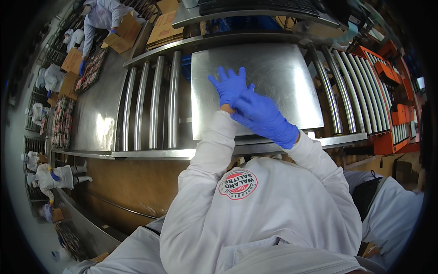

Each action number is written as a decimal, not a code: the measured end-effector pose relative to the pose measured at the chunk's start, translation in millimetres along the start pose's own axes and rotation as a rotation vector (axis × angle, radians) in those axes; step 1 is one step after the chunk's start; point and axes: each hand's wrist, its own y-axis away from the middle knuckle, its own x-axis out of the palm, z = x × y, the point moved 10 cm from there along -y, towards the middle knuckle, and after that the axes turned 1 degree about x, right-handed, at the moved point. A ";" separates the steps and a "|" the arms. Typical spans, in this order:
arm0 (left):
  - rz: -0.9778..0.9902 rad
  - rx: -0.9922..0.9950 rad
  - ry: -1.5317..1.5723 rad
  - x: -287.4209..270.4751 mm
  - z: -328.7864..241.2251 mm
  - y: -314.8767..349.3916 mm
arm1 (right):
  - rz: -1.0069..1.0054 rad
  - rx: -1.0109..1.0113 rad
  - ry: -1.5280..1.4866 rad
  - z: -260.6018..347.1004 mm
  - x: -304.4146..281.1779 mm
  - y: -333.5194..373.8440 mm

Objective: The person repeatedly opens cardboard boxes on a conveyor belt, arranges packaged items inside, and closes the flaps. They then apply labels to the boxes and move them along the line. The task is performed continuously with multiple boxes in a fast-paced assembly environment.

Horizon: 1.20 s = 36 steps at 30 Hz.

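My left hand (229,86), in a blue glove, is held over a shiny steel platform (273,68) with its fingers spread and nothing in them. A strip of bare wrist shows between the glove's edge and my white sleeve (214,137). My right hand (267,118), also in a blue glove, reaches across from the right. Its fingers are closed at the base of the left hand, on the cuff of the left glove; the fingertips are partly hidden there.
Steel rollers (155,105) flank the platform on the left, and more rollers (360,86) lead to an orange-framed conveyor (388,73) on the right. A keyboard (260,6) rests on a shelf beyond. Co-workers (102,18) handle cartons (124,34) and packs at far left. Another person's white clothing (392,210) is close at right.
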 end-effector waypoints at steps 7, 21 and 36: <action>-0.007 0.013 -0.168 24.1 -5.4 1.9 | -0.073 0.249 0.064 -33.9 14.6 14.0; 0.159 0.090 0.779 7.7 -17.7 9.3 | 0.021 -0.039 -0.293 9.6 13.9 12.7; -0.197 0.125 3.183 -42.3 18.0 -1.2 | -0.011 -0.106 0.184 8.0 5.5 10.9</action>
